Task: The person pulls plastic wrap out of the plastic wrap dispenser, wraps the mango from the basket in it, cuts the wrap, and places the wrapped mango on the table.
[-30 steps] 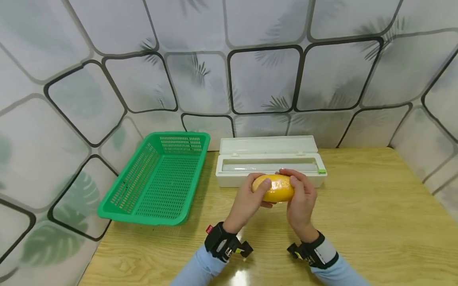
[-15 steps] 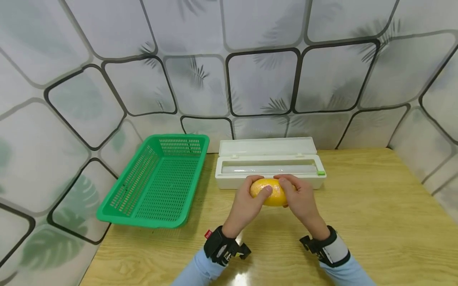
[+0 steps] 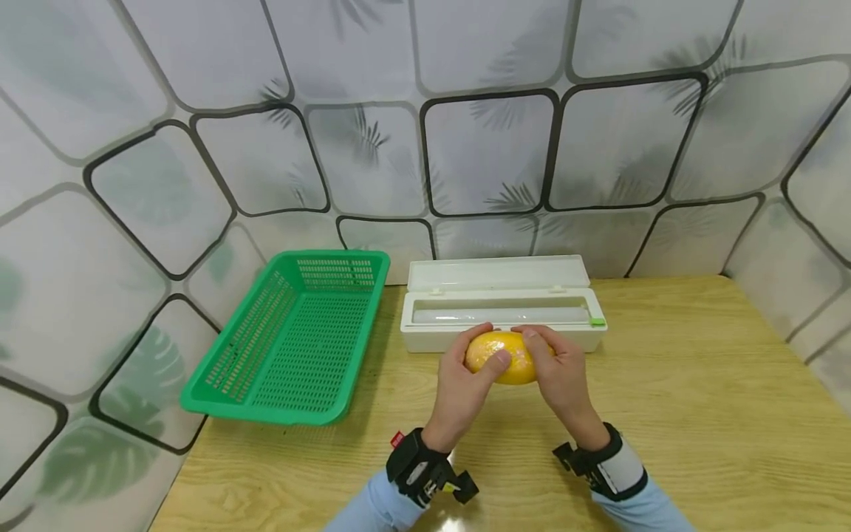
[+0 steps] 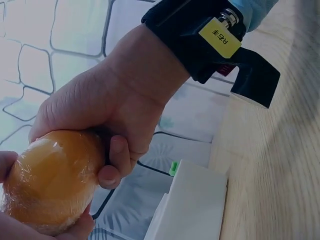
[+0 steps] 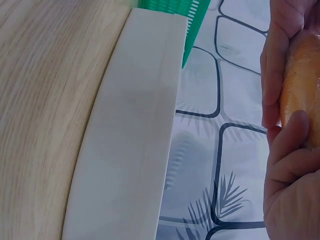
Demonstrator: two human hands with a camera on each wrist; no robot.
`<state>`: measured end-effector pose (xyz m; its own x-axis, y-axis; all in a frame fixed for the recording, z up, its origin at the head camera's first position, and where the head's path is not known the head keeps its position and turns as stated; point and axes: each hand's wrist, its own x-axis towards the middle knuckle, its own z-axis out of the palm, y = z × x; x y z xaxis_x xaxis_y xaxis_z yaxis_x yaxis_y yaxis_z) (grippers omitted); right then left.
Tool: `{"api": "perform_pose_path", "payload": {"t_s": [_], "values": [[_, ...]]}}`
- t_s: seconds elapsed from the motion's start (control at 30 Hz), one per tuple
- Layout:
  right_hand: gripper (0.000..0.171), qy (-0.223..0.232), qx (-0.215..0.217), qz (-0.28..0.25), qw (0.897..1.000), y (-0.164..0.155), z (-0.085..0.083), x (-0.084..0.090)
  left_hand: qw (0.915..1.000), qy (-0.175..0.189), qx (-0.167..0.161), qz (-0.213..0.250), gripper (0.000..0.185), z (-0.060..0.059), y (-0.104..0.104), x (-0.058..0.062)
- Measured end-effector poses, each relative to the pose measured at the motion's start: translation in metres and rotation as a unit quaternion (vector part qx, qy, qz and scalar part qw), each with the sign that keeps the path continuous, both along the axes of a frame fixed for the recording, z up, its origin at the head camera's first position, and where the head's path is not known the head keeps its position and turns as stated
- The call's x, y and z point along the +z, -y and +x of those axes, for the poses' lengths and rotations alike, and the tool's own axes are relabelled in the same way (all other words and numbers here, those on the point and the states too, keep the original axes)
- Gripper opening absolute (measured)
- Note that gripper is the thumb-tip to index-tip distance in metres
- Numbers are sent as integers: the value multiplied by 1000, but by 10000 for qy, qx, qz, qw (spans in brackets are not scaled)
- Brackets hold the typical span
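Note:
Above the table, in front of the white box, a yellow-orange oval fruit [image 3: 501, 359] is wrapped in shiny clear film. My left hand [image 3: 460, 390] grips its left end, thumb across the near side. On the right end, my right hand [image 3: 564, 378] holds it with thumb and fingers. In the left wrist view the right hand [image 4: 112, 95] curls round the fruit [image 4: 55, 175], and creases show in the film. At the right edge of the right wrist view, fingers of both hands surround the fruit [image 5: 298, 90]. Its underside is hidden.
Behind the hands stands a white cling film box [image 3: 432, 340], lid raised, with a film roll [image 3: 499, 314] inside and a green slider [image 3: 597, 321] at its right end. A green plastic basket [image 3: 266, 414] sits left on the wooden table [image 3: 698, 414]. A patterned wall rises behind.
The right hand has turned over the fruit's right end, its wrist moving outward to the right. The fruit has shifted slightly left and toward me. Over the last half second little changes.

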<state>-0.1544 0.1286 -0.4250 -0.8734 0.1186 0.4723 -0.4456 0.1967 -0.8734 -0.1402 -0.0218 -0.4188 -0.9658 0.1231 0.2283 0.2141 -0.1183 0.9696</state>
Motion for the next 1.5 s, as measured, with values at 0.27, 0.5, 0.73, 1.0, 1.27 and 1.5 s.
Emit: {"api": "perform_pose_path", "payload": {"t_s": [0.27, 0.5, 0.73, 1.0, 1.27, 1.5], "values": [[33, 695, -25, 81, 9975, -5, -1, 2, 9982, -223, 259, -486, 32, 2, -6, -5], [38, 570, 56, 168, 9982, -2, 3, 0, 9966, -335, 578, -485, 33, 0, -4, -7], [40, 483, 84, 242, 9985, 1, 5, -3, 9909, -683, 971, -640, 34, -2, -3, -10], [42, 983, 369, 396, 9937, -4, -6, -10, 9961, -102, 114, -869, 42, -15, 8, -12], [41, 1422, 175, 660, 9875, -12, -14, -10, 9639, -525, -660, -2527, 86, -23, 22, -5], [39, 1744, 528, 696, 9808, -12, -14, -11, 8947, -1695, -672, -4077, 85, -23, 33, -6]]}}
